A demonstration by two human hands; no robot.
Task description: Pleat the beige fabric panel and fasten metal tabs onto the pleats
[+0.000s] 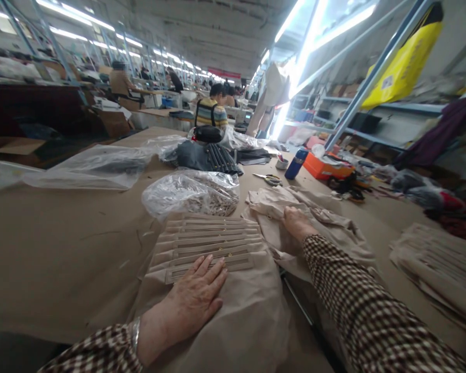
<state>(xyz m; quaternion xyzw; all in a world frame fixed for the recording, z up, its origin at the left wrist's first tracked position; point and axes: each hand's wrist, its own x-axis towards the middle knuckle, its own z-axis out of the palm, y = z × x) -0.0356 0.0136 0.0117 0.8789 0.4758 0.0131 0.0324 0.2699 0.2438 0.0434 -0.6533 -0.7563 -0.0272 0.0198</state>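
My left hand (196, 298) lies flat, fingers stretched out, on a stack of beige fabric pieces (213, 248) fanned out in front of me. My right hand (297, 223) reaches forward onto a crumpled beige garment (314, 217) to the right of the stack; its fingers curl into the cloth, gripping a fold. Both sleeves are brown-and-white checked. A clear plastic bag of small beige parts (192, 192) sits just behind the stack.
Scissors (270, 179), a blue bottle (296, 163) and an orange box (326, 167) lie farther back. Dark fabric pieces (205, 155) and plastic sheets (97, 166) cover the far table. Another beige pile (438, 264) sits right. People work in the background.
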